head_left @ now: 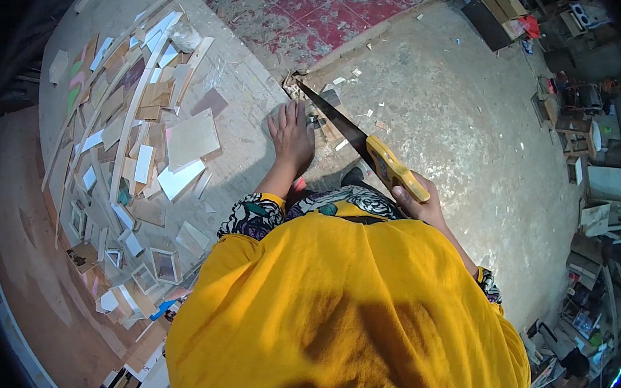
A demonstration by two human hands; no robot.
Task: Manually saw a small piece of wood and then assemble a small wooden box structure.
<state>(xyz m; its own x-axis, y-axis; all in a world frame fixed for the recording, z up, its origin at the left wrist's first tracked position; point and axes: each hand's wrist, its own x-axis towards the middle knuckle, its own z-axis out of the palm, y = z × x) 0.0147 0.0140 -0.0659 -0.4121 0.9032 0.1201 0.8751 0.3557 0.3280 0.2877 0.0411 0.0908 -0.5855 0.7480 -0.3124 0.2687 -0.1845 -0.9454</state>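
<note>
From my remote station, I record one hand saw (363, 141), located in front of the person at the far right corner of the pale bench (244, 65), its handle end out over the concrete floor (481, 156). I find the right hand (425, 201) closed about the rear of the yellow handle (391, 165), fingers curled round it; most of them are hidden, and I cannot tell how hard they press. The left hand (293, 138) lies palm down at the bench corner, its fingers pointing to the far side and slightly spread; I cannot tell whether they pinch anything beneath. Small wood bits (295, 88) sit just beyond its fingertips, near the blade tip, and contact between blade and wood cannot be confirmed. In my judgement the saw is light, with most of its weight toward the handle; the dark blade (335, 116) should be stiff on edge yet flex sideways, and the handle, apparently smooth, could slip in a damp palm. I assess the handle as the only sound hold, since the blade edge may cut. The long axis runs diagonally from near right to far left, the narrowing tip pointing far left, the handle near right. I cannot make out the teeth.
</note>
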